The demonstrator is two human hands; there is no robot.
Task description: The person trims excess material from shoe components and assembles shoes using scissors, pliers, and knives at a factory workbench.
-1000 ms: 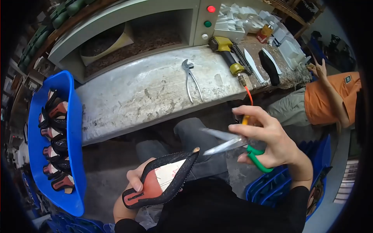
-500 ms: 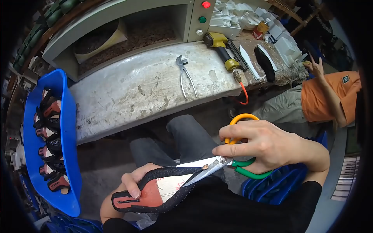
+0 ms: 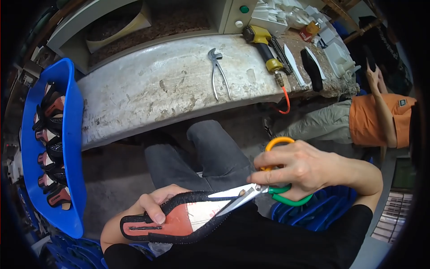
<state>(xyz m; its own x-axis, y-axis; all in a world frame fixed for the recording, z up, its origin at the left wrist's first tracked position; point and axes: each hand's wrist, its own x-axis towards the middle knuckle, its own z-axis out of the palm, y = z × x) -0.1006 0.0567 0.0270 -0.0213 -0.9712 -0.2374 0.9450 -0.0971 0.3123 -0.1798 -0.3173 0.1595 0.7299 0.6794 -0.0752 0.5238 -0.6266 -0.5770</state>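
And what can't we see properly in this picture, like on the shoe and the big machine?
All in the head view:
- The shoe's other side: faces away from the camera.
- Some fingertips of the left hand: behind the shoe.
- A bit of the shoe's inside: under a blade of the scissors.
- Machine top: cut off by the upper edge.
- Writing on the shirt badge: too small.

Black top [image 3: 277,240], dark grey trousers [image 3: 217,148]
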